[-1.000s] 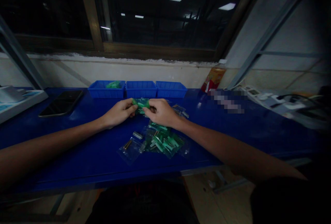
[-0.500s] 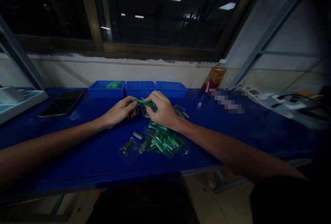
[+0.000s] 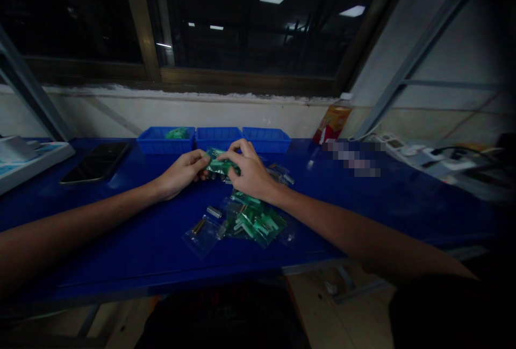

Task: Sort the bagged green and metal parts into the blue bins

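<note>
A green plastic bag (image 3: 219, 166) with small pale pieces in it is spread between my hands above the table. My left hand (image 3: 186, 171) pinches its left edge. On the other side my right hand (image 3: 249, 170) has fingers and thumb closed on the bag, partly covering it. Below my right wrist lies a heap of green bags (image 3: 260, 220) with pale pieces. Beside the heap are a clear bag (image 3: 200, 233) holding brass-coloured pins and a metal cylinder (image 3: 214, 212). More metal parts (image 3: 282, 174) in clear bags lie behind my right hand, partly hidden.
Three blue bins (image 3: 220, 136) line the back of the blue table (image 3: 133, 236); the left one holds a green bag (image 3: 177, 133). A phone (image 3: 95, 162) and a power strip (image 3: 36, 158) are at left. At right stand a red-yellow carton (image 3: 332, 123) and plugged-in sockets (image 3: 429, 158).
The green bag has turned from edge-on to showing its flat face and pieces. My right fingers have shifted slightly on it; the things on the table stay put.
</note>
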A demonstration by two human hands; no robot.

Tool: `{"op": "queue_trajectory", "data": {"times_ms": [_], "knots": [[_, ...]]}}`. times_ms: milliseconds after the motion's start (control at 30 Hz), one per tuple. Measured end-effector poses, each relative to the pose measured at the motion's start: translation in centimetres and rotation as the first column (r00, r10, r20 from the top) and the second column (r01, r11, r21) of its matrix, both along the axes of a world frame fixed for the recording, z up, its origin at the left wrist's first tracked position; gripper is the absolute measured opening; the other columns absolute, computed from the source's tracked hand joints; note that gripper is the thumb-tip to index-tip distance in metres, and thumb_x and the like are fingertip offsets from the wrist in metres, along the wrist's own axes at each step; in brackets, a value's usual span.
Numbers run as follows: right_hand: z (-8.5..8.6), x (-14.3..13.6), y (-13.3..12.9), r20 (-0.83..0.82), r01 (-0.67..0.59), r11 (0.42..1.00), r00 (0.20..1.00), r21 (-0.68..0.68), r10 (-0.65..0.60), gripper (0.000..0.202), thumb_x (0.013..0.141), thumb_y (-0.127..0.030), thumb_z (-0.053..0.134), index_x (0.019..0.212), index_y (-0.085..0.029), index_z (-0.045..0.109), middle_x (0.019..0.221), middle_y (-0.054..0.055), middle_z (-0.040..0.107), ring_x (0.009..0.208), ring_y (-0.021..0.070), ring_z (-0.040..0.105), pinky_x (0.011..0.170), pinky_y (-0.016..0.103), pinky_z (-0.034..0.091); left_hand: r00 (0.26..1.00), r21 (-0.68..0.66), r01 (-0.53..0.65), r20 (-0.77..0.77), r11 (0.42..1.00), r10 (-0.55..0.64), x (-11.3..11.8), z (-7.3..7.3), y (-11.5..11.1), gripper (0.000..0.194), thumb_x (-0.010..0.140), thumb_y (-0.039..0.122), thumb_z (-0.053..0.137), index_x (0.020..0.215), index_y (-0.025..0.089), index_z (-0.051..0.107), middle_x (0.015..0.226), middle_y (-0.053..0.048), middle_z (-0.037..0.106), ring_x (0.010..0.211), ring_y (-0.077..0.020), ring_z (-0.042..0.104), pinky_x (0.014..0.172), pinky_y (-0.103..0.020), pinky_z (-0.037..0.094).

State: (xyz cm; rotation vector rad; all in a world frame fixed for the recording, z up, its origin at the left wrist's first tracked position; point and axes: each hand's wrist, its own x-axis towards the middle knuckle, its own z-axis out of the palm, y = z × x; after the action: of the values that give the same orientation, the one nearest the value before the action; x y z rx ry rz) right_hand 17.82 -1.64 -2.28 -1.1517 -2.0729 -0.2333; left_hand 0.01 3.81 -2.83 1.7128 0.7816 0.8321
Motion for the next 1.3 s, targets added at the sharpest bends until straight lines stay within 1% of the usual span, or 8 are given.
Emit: {"op": "queue_trajectory", "data": {"times_ms": [200, 433, 633, 767, 900, 1033, 1167, 1300], "knots": [[-0.2, 0.2, 0.5, -0.153, 0.019, 1.000, 0.988, -0.015, -0.022, 0.037, 0.072, -0.012, 0.044, 0.109, -0.017, 0.044, 0.101, 0.008, 0.044, 0.100, 0.0203, 0.044, 0.088, 0.038, 0.037, 0.995, -0.026, -0.045, 0.093, 0.999, 0.047, 0.1, 0.2, -0.3, 0.006, 0.083, 0.022, 0.047, 0.086, 0.019, 0.043, 0.065, 0.003, 0.053, 0.052, -0.0073, 0.050, 0.046, -0.018, 0.034], [-0.1, -0.2, 0.2, -0.312, -0.049, 0.991, 0.950, -0.128, 0.007, 0.030, 0.086, -0.031, 0.040, 0.111, -0.016, 0.041, 0.074, 0.001, 0.052, 0.074, 0.0144, 0.051, 0.072, 0.030, 0.040, 0.996, 0.010, -0.028, 0.085, 1.000, 0.027, 0.1, 0.4, -0.5, 0.008, 0.082, 0.019, 0.047, 0.088, 0.017, 0.042, 0.070, 0.002, 0.056, 0.053, -0.0071, 0.052, 0.046, -0.019, 0.035], [0.0, -0.3, 0.1, -0.228, 0.007, 0.999, 0.973, -0.040, -0.016, 0.011, 0.079, -0.028, 0.050, 0.077, -0.017, 0.051, 0.059, -0.002, 0.047, 0.059, 0.0108, 0.046, 0.060, 0.025, 0.036, 0.997, 0.055, 0.044, 0.055, 0.998, -0.047, 0.0, 0.5, -0.6, 0.011, 0.081, 0.022, 0.051, 0.088, 0.017, 0.044, 0.070, 0.001, 0.057, 0.054, -0.0072, 0.052, 0.047, -0.018, 0.036], [-0.1, -0.3, -0.2, -0.182, 0.018, 1.000, 0.983, -0.022, -0.022, 0.010, 0.079, -0.026, 0.049, 0.074, -0.018, 0.052, 0.054, -0.004, 0.044, 0.054, 0.0094, 0.043, 0.056, 0.023, 0.033, 0.998, 0.055, 0.054, 0.039, 0.997, -0.056, 0.0, 0.3, -0.4, 0.013, 0.079, 0.022, 0.053, 0.087, 0.017, 0.045, 0.069, 0.001, 0.058, 0.054, -0.0076, 0.052, 0.048, -0.019, 0.036], [0.0, -0.3, -0.3, -0.158, 0.047, 0.998, 0.986, -0.048, -0.054, 0.011, 0.080, -0.025, 0.048, 0.080, -0.018, 0.056, 0.055, -0.003, 0.049, 0.051, 0.0087, 0.043, 0.052, 0.023, 0.031, 1.000, 0.038, 0.019, -0.013, 0.999, -0.019, 0.1, 0.0, 0.0, 0.013, 0.080, 0.026, 0.052, 0.087, 0.016, 0.048, 0.069, 0.000, 0.058, 0.052, -0.0079, 0.050, 0.048, -0.020, 0.035], [0.1, -0.2, -0.3, -0.160, 0.086, 0.996, 0.983, -0.035, -0.091, 0.015, 0.080, -0.025, 0.047, 0.084, -0.017, 0.059, 0.059, -0.002, 0.055, 0.050, 0.0086, 0.045, 0.052, 0.023, 0.032, 0.998, -0.027, -0.048, -0.042, 0.999, 0.047, 0.3, 0.1, 0.1, 0.028, 0.084, 0.039, 0.045, 0.087, 0.013, 0.052, 0.064, -0.002, 0.058, 0.050, -0.0099, 0.050, 0.049, -0.023, 0.037], [0.1, -0.1, -0.2, -0.172, 0.091, 0.996, 0.981, -0.021, -0.093, 0.016, 0.081, -0.026, 0.047, 0.084, -0.017, 0.060, 0.063, 0.000, 0.059, 0.054, 0.0098, 0.051, 0.054, 0.023, 0.035, 1.000, -0.140, -0.013, -0.003, 0.990, 0.013, 0.1, 0.4, 0.3, 0.057, 0.083, 0.061, 0.028, 0.073, 0.011, 0.057, 0.059, -0.004, 0.056, 0.049, -0.0114, 0.049, 0.048, -0.024, 0.034], [0.0, 0.0, -0.1, -0.169, 0.051, 0.999, 0.984, -0.013, -0.053, 0.015, 0.080, -0.022, 0.046, 0.085, -0.018, 0.060, 0.073, 0.001, 0.063, 0.062, 0.0109, 0.055, 0.059, 0.024, 0.039, 0.994, -0.236, 0.091, 0.084, 0.968, -0.073, -0.4, 0.7, 0.5, 0.056, 0.083, 0.058, 0.029, 0.071, 0.013, 0.059, 0.060, -0.005, 0.057, 0.053, -0.0131, 0.050, 0.051, -0.025, 0.034]]}}
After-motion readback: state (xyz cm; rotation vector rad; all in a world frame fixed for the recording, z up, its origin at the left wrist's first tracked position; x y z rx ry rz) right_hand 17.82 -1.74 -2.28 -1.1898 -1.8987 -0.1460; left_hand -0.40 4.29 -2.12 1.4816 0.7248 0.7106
